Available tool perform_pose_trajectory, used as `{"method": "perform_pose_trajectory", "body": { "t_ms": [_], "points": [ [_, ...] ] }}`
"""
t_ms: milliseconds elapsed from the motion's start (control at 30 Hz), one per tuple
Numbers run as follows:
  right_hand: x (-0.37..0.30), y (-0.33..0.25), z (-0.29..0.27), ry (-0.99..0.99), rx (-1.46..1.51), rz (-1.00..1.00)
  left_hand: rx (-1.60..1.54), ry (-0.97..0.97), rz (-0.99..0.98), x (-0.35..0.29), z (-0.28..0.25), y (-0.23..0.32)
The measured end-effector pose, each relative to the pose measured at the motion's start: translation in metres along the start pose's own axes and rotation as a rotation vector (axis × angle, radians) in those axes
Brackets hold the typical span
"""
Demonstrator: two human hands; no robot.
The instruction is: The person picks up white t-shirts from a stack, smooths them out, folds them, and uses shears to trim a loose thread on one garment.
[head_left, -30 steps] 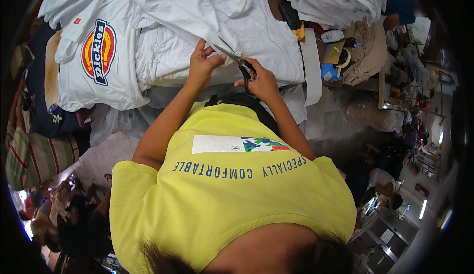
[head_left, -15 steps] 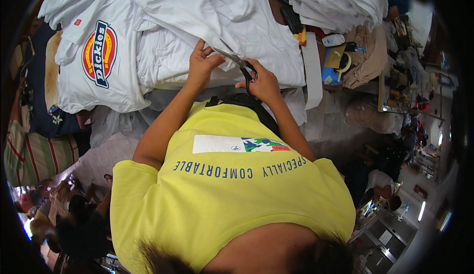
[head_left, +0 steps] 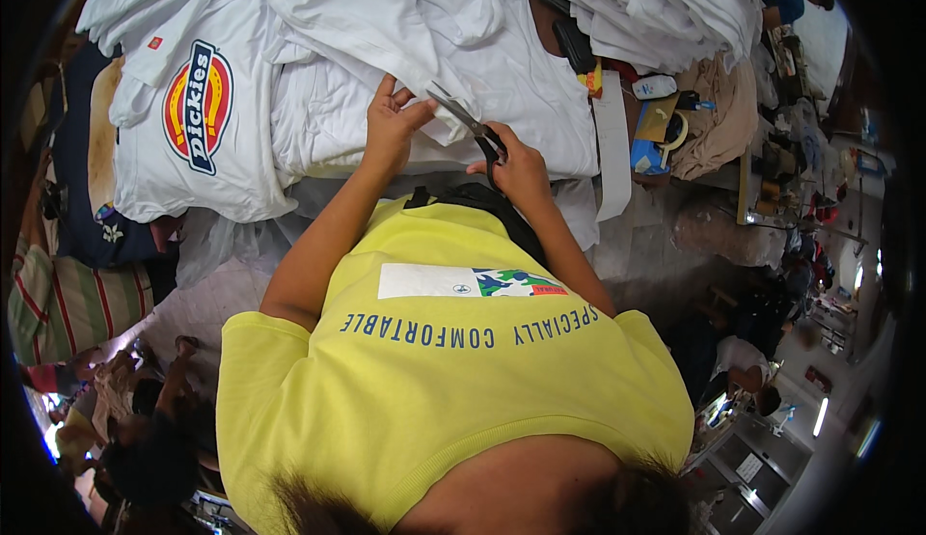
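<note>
My right hand [head_left: 521, 164] grips black-handled scissors [head_left: 461, 113] by their loops, thumb and fingers in the handles. Their blades point up and left and lie nearly together over a white T-shirt [head_left: 371, 28] on the table. My left hand [head_left: 391, 135] is just left of the blade tips, thumb and fingertips pinched on the shirt's edge. More white shirts lie beneath. One at the left carries a large red, yellow and blue printed emblem [head_left: 198, 106] and a small red label on its sleeve.
A tall pile of white shirts [head_left: 666, 4] rises at the back right. Beside it are a white bottle [head_left: 655, 86], a tape roll [head_left: 675, 130], a long paper strip [head_left: 612, 149] and tan cloth [head_left: 719, 115]. A person in striped clothing [head_left: 72, 308] is at the left; others work around the room.
The scissors' blades, spread apart before, have come nearly together and drawn slightly right, away from my left fingers. My left hand keeps nearly the same place.
</note>
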State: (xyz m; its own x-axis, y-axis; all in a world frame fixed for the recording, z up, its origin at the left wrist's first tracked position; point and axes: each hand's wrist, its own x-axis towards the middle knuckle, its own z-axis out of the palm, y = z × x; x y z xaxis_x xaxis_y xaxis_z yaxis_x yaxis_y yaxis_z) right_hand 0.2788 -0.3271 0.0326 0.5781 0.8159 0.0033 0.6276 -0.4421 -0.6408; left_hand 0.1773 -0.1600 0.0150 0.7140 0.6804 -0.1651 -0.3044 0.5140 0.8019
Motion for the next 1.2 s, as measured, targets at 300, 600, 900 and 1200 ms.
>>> {"method": "perform_pose_trajectory", "body": {
  "t_ms": [300, 600, 900, 1200],
  "points": [
    [0.013, -0.017, -0.006, -0.067, -0.04, 0.068, 0.025, -0.031, -0.012, -0.002, 0.002, 0.008],
    [0.01, -0.01, 0.003, 0.01, -0.05, -0.017, -0.039, -0.021, -0.03, 0.008, -0.009, 0.011],
    [0.028, -0.029, 0.001, -0.046, -0.036, 0.062, -0.016, -0.036, -0.016, 0.008, -0.011, 0.013],
    [0.022, -0.015, 0.01, 0.002, -0.04, 0.009, -0.085, 0.018, -0.025, 0.015, -0.015, 0.021]
  ]
}}
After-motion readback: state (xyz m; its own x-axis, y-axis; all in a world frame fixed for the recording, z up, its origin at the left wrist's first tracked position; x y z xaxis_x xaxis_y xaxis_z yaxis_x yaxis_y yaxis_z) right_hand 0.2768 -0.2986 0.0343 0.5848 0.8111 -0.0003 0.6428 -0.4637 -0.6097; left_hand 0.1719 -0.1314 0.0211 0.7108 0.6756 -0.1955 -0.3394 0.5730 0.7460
